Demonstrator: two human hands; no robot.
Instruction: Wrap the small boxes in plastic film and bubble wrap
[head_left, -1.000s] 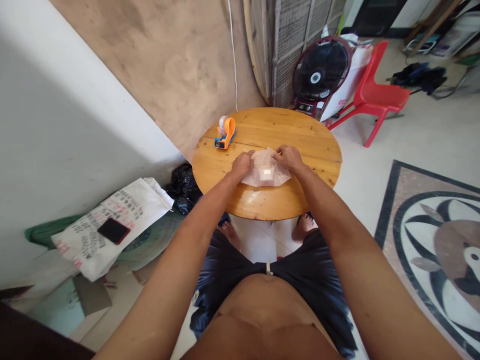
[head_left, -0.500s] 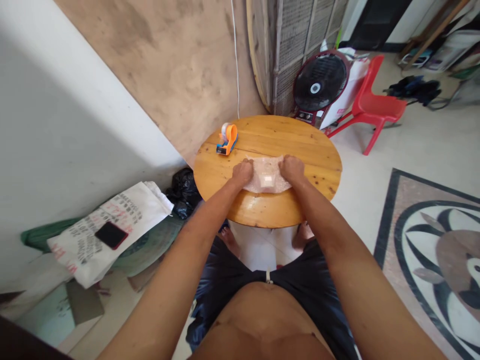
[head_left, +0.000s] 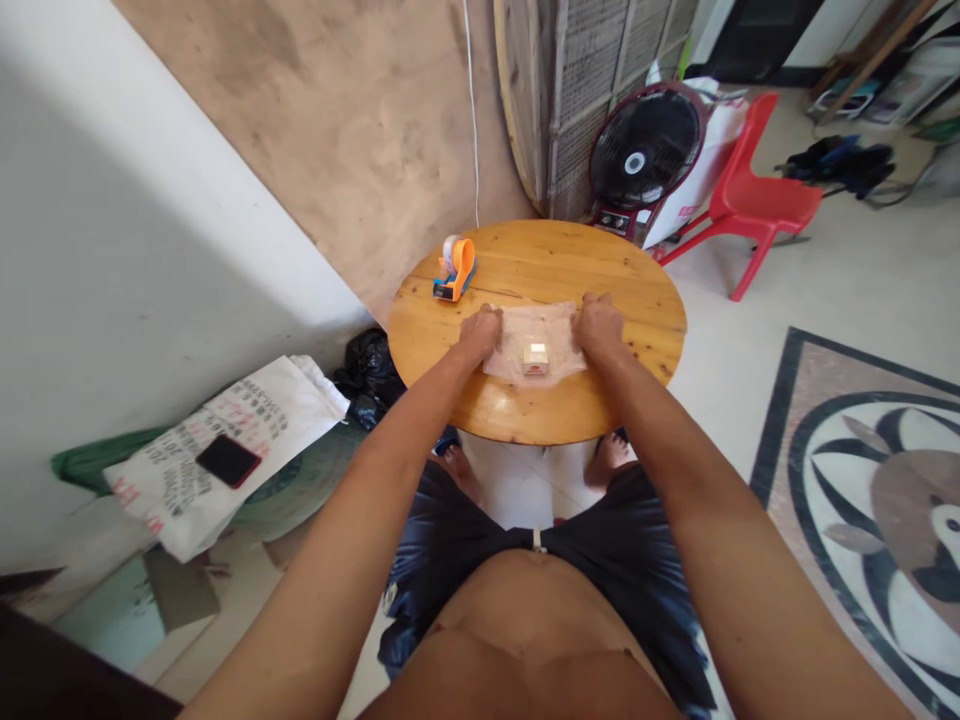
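Note:
A sheet of clear bubble wrap (head_left: pixel 536 328) lies flat on the round wooden table (head_left: pixel 637 290). A small white box (head_left: pixel 535 356) sits on its near half. My left hand (head_left: pixel 480 332) presses on the sheet's left edge with curled fingers. My right hand (head_left: pixel 598 326) grips the right edge the same way. An orange tape dispenser (head_left: pixel 454 269) stands at the table's back left, apart from both hands.
A dark fan (head_left: pixel 643 150) and a red plastic chair (head_left: pixel 754 200) stand behind the table. A printed white sack (head_left: pixel 225 455) with a dark phone (head_left: pixel 227 461) on it lies on the floor at left, next to a black bag (head_left: pixel 367 372).
The bubble wrap was bunched over the box between my hands; now it is spread flat, my hands are further apart at its edges, and the box shows uncovered.

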